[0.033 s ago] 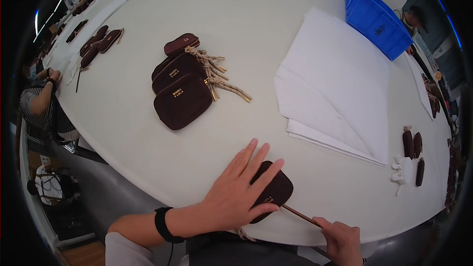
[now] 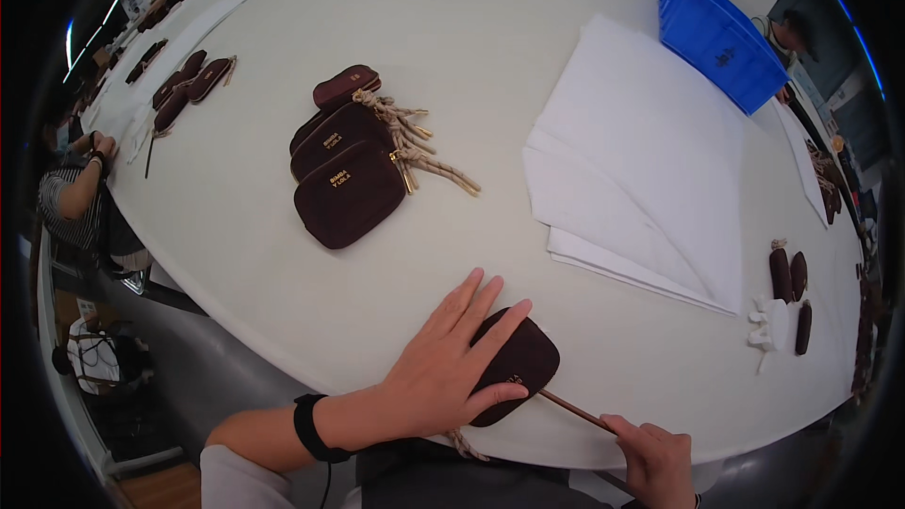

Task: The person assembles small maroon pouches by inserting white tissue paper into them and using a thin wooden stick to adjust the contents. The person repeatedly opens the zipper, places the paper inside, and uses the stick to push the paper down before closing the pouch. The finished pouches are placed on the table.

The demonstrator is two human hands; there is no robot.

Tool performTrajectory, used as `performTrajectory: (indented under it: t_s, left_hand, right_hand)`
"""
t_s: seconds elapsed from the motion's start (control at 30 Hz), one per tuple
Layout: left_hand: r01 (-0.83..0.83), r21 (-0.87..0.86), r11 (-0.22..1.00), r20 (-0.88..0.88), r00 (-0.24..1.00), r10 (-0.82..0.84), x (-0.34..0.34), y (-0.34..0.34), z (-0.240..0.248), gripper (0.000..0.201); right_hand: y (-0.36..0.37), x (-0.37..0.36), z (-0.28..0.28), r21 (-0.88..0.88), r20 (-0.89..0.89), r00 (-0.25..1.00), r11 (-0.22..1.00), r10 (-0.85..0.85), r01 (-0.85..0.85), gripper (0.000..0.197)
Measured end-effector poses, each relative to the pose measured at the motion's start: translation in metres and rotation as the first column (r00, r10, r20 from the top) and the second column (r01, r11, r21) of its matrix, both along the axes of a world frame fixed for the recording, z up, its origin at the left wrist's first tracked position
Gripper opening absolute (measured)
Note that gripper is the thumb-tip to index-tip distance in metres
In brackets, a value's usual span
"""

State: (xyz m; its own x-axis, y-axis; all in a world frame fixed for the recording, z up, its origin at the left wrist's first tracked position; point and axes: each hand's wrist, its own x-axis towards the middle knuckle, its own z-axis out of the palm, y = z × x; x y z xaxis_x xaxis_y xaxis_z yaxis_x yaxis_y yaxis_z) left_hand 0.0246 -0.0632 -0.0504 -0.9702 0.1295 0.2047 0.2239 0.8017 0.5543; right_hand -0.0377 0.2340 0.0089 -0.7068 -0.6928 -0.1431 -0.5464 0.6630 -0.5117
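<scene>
A dark brown zip pouch (image 2: 530, 351) lies at the table's near edge. My left hand (image 2: 436, 363) rests flat over its left part, fingers spread and thumb across the front. At the lower right, my right hand (image 2: 655, 460) is closed round a thin brown stick (image 2: 573, 409). The stick's far end meets the pouch's right edge; whether it goes inside cannot be made out. A beige knotted cord (image 2: 466, 445) hangs below my left wrist. Farther off, several similar pouches (image 2: 349, 198) overlap in a pile, with beige cord pulls (image 2: 415, 153) on their right.
White sheets (image 2: 641, 160) are stacked on the table (image 2: 490, 85) at right, beside a blue crate (image 2: 724, 42). Small brown pouches (image 2: 781, 273) and a crumpled white piece (image 2: 773, 325) lie far right. More pouches (image 2: 189, 85) lie at left, near a seated person (image 2: 80, 188).
My left hand has shifted very slightly to the left on the pouch, showing a little more of it. My right hand and the stick look almost unchanged.
</scene>
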Motion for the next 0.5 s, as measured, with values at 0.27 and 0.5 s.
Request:
performTrajectory:
  t_s: [0.27,0.5]
  left_hand:
    - [-0.018,0.196,0.98,-0.002,1.0,0.019,0.008,0.003,-0.011,0.075]
    - [-0.059,0.965,0.257,0.094,0.987,-0.127,0.019,0.01,0.035,0.077]
  right_hand:
    - [-0.02,0.005,-0.041,-0.087,-0.09,0.995,0.995,0.038,-0.046,0.04]
    - [0.011,0.003,-0.05,-0.417,-0.1,0.992,0.902,0.08,-0.115,0.034]
